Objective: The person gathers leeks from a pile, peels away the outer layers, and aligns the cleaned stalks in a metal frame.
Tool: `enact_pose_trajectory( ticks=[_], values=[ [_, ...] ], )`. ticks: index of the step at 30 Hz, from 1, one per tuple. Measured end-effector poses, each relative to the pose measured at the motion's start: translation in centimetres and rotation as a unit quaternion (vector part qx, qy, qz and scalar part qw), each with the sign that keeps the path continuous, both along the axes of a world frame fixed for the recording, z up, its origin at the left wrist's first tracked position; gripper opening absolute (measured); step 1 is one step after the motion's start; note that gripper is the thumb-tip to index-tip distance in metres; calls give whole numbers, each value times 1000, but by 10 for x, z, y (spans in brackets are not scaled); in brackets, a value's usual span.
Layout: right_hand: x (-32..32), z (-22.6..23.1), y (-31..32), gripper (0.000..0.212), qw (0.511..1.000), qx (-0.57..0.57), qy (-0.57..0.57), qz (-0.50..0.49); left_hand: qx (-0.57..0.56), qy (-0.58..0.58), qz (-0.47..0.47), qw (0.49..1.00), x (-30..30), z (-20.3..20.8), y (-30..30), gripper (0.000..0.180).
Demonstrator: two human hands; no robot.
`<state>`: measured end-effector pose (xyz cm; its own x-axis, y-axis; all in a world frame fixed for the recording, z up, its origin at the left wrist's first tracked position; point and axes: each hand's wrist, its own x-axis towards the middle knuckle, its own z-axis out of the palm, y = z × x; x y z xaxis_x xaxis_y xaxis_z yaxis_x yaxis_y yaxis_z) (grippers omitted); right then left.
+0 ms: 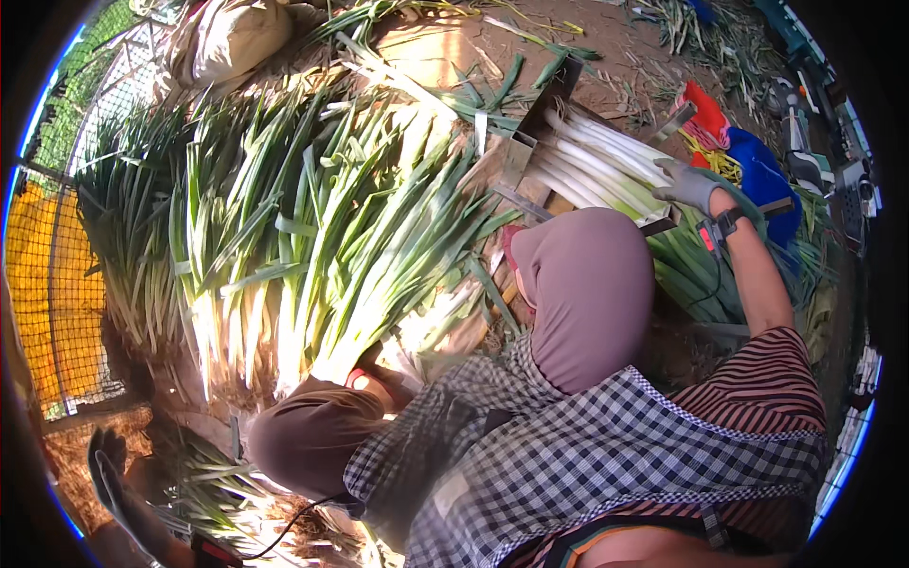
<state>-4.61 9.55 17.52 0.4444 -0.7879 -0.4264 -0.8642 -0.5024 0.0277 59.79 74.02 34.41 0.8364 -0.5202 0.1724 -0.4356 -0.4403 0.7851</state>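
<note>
Peeled long green onions [587, 156], with white stems and green leaves, lie side by side in a metal holder [516, 151] at the upper right. My right hand [689, 185], in a grey glove, lies over their upper part with its fingers stretched out and apart. My left hand [121, 488], in a dark grey glove, is raised at the lower left, open, with nothing in it. Below and beside it are more green onions [213, 483] with roots, partly in shade. A broad heap of unpeeled green onions [312, 227] spreads across the left and middle.
My bent knees [592, 293] sit between the heap and the holder. A yellow sheet behind netting [52, 293] stands at the left edge. Blue and red cloth or bags [757, 175] lie right of the holder. A pale sack [232, 43] rests at the far left.
</note>
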Motion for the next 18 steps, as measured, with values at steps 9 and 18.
enact_pose_trajectory(
  ticks=[9, 18],
  values=[
    [224, 187, 120, 45, 993, 62, 20, 95, -39, 271, 213, 938, -62, -233, 167, 33],
    [484, 107, 310, 49, 766, 272, 221, 539, -250, 688, 323, 601, -172, -497, 130, 34]
  ],
)
